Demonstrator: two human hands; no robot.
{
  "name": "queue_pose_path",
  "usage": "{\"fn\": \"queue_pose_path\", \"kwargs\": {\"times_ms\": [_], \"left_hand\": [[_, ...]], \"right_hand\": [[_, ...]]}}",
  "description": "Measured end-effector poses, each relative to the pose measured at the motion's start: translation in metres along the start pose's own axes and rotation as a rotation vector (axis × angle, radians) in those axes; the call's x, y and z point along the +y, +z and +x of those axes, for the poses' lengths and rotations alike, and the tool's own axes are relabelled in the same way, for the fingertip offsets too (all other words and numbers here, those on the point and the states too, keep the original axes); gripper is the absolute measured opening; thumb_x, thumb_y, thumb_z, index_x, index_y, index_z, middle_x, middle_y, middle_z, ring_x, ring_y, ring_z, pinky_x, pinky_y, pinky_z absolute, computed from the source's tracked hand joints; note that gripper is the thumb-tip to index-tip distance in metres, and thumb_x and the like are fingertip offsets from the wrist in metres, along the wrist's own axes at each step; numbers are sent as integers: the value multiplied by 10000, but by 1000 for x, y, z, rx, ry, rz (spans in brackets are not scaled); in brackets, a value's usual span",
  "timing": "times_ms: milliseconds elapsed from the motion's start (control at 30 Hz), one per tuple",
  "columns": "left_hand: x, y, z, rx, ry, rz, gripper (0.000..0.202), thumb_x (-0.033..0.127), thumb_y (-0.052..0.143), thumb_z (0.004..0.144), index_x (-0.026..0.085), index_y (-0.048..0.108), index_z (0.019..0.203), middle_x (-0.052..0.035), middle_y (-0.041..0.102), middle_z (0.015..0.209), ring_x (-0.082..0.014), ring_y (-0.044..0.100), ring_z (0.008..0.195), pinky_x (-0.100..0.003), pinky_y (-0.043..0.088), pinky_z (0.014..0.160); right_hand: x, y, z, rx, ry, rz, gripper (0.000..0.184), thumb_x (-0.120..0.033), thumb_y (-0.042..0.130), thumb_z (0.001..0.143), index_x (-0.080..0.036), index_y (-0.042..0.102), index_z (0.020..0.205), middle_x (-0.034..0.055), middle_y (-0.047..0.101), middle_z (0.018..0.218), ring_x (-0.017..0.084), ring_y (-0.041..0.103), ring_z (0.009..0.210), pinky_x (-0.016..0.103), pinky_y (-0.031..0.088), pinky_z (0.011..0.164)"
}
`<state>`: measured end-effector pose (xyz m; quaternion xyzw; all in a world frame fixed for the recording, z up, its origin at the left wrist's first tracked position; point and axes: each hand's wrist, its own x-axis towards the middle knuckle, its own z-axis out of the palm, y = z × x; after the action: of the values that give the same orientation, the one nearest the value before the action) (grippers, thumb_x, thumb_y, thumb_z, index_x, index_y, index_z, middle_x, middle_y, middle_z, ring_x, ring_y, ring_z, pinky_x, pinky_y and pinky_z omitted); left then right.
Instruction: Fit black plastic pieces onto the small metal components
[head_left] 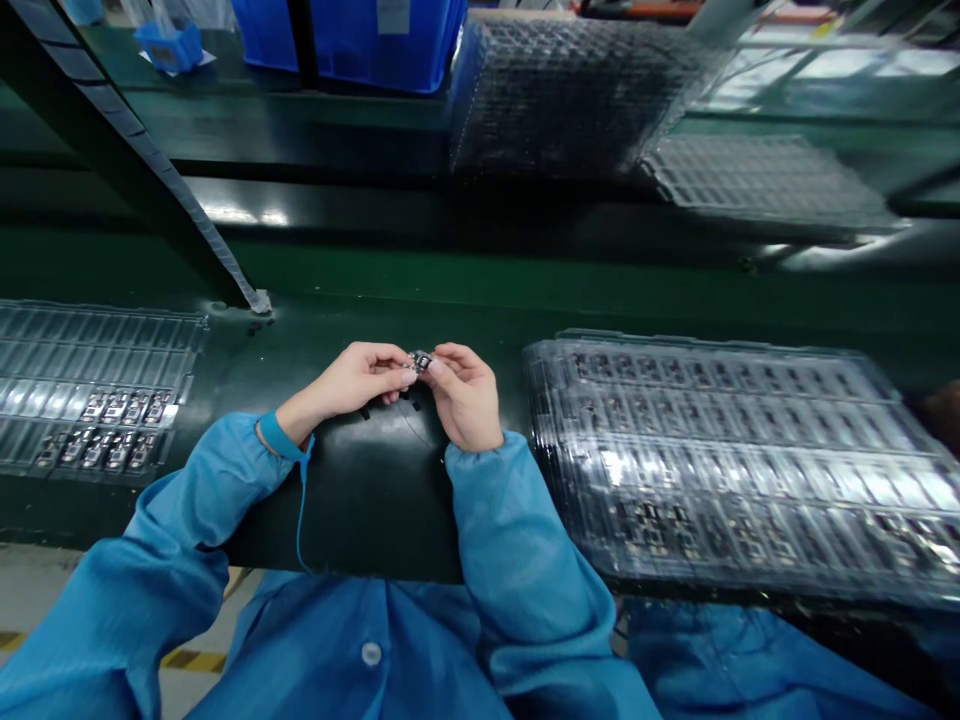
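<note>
Two hands (left (352, 385), right (465, 400)), one component (419, 361)

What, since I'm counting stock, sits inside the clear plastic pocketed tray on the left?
The clear plastic pocketed tray holds two short rows of small dark metallic parts in its near pockets; other pockets look empty, though glare hides some. Its underside is covered.

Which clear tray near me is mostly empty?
The left tray: it holds only two short rows of parts, while the right stack is full.
</note>
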<state>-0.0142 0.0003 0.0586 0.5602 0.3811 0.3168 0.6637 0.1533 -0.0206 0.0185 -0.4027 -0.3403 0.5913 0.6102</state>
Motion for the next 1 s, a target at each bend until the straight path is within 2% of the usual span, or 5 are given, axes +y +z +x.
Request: {"fn": "queue_pose_path", "kwargs": {"times_ms": [467,567,700,867,1000], "left_hand": [[1,-1,1,44,-35,18,306,394,788,735,123,688,836,-23,640,681,-94,572,542,-220,494,515],[9,-11,1,115,-8,6,282,373,792,730,126,689,818,-21,637,667,-89,562,527,-215,487,509],[30,-39,-2,349,119,-14,202,318,766,744,139,683,790,-8,602,622,-90,549,518,-206,464,486],[45,-68,-4,603,204,-36,118,244,703,749,152,631,736,19,559,623,-64,508,485,-186,428,458],[44,-73,-2,633,195,-56,122,246,690,745,154,611,735,27,548,616,-59,501,475,-179,414,452]], "right_hand": [[4,-1,1,8,-32,-89,367,-429,852,669,-220,678,916,18,720,891,168,692,801,356,586,800],[3,-4,2,55,-117,-249,301,-386,823,713,-210,699,923,18,720,882,152,681,781,324,568,788],[-2,0,1,18,-179,-547,195,-335,751,783,-205,712,922,20,716,829,152,657,729,299,545,715],[-2,38,4,-298,-244,-1082,144,-216,646,856,-221,720,979,29,719,896,172,652,790,313,512,775],[11,84,12,-427,-274,-1472,188,-296,588,931,-212,720,1036,89,702,1022,245,638,972,347,491,832]]}}
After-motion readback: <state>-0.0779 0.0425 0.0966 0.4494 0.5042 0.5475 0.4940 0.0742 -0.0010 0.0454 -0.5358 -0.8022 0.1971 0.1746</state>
